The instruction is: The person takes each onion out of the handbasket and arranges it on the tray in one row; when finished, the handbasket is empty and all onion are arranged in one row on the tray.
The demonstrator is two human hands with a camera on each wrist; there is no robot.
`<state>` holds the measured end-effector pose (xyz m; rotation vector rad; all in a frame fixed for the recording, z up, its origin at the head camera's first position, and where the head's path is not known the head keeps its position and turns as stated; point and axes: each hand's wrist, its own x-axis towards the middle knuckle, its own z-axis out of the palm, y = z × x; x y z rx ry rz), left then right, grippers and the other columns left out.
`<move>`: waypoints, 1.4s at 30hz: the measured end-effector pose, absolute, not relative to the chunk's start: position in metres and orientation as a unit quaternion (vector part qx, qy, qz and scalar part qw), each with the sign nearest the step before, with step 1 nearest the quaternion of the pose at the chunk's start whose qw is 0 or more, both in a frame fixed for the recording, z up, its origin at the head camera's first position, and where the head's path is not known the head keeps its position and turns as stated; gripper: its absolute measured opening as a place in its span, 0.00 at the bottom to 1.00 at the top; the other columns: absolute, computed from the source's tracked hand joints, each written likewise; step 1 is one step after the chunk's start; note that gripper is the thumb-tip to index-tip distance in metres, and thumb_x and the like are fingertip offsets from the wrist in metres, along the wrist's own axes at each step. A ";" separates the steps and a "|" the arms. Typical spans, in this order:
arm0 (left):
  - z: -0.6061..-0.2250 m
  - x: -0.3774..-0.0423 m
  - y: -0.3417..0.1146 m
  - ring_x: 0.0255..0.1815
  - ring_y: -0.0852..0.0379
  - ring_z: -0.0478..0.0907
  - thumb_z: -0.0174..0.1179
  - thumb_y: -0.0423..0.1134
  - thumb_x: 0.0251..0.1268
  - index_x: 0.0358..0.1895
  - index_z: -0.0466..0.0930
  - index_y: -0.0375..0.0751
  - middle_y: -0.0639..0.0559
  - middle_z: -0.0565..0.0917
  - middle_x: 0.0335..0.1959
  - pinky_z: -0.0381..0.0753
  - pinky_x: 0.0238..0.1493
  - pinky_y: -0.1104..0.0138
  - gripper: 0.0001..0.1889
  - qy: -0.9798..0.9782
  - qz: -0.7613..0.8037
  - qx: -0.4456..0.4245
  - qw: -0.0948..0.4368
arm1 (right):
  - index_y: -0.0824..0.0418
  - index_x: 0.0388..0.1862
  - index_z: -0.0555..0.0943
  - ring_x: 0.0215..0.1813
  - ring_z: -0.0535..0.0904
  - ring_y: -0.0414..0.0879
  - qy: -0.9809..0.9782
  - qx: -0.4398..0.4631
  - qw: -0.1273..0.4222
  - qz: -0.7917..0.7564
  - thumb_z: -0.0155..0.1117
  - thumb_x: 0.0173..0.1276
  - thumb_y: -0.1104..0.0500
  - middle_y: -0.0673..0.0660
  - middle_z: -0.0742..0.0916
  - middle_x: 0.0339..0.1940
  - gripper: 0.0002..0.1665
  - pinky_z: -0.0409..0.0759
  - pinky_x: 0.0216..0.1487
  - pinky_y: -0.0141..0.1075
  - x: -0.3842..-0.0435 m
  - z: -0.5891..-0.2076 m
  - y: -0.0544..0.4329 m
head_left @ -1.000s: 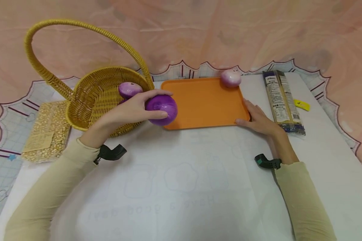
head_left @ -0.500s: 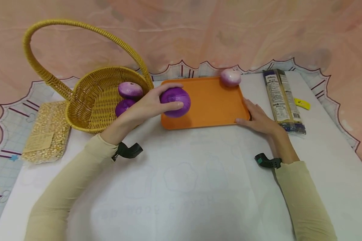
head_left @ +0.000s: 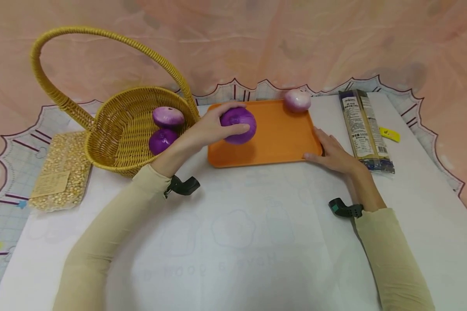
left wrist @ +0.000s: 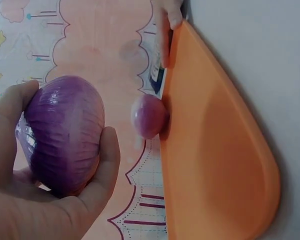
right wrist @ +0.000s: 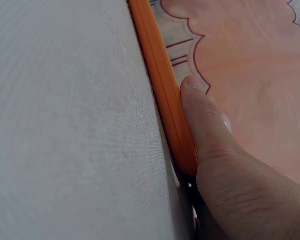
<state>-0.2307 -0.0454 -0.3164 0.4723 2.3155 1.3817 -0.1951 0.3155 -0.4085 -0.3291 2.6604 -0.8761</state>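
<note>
My left hand [head_left: 208,127] holds a purple onion [head_left: 246,134] over the left part of an orange tray [head_left: 272,147]. In the left wrist view the thumb and fingers curve round the sides of the held onion [left wrist: 65,135], well above the tray. My right hand [head_left: 336,155] rests at the tray's near right corner. Its thumb [right wrist: 205,120] lies straight along the rim, with the other fingers extended along the right edge. A paler onion [head_left: 297,101] sits at the tray's far right corner. Two more onions, one pale [head_left: 168,117] and one dark purple [head_left: 162,141], lie in the wicker basket [head_left: 116,129].
The basket's tall handle [head_left: 113,34] arches up at the left. A bag of corn kernels [head_left: 62,172] lies beside the basket. Right of the tray are a long printed packet [head_left: 363,129] and a small yellow tag [head_left: 389,134]. A patterned cloth [head_left: 257,43] hangs behind the table.
My left hand has carried the onion rightward and slightly away, from beside the basket to over the tray. The dark onion in the basket has come into fuller view. My right hand stays put.
</note>
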 end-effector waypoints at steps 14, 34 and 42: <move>-0.326 -0.248 -0.017 0.60 0.53 0.73 0.66 0.56 0.58 0.70 0.65 0.56 0.50 0.75 0.62 0.77 0.60 0.59 0.36 0.832 0.492 0.188 0.173 | 0.58 0.80 0.34 0.82 0.35 0.58 0.930 -0.115 0.163 -0.309 0.60 0.66 0.38 0.61 0.43 0.82 0.60 0.27 0.79 0.51 -0.194 -0.408 0.315; -0.348 -0.302 0.030 0.62 0.51 0.74 0.63 0.60 0.59 0.70 0.65 0.46 0.47 0.75 0.64 0.76 0.63 0.62 0.38 0.891 0.413 0.148 0.116 | 0.58 0.80 0.35 0.82 0.35 0.57 0.929 -0.114 0.167 -0.310 0.60 0.67 0.38 0.61 0.43 0.82 0.60 0.27 0.80 0.51 -0.194 -0.408 0.316; -0.359 -0.323 0.049 0.63 0.51 0.73 0.60 0.61 0.61 0.69 0.65 0.43 0.45 0.75 0.64 0.75 0.64 0.64 0.38 0.902 0.398 0.139 0.094 | 0.57 0.80 0.35 0.82 0.35 0.57 0.930 -0.110 0.169 -0.306 0.60 0.66 0.37 0.60 0.43 0.82 0.60 0.28 0.80 0.51 -0.195 -0.408 0.317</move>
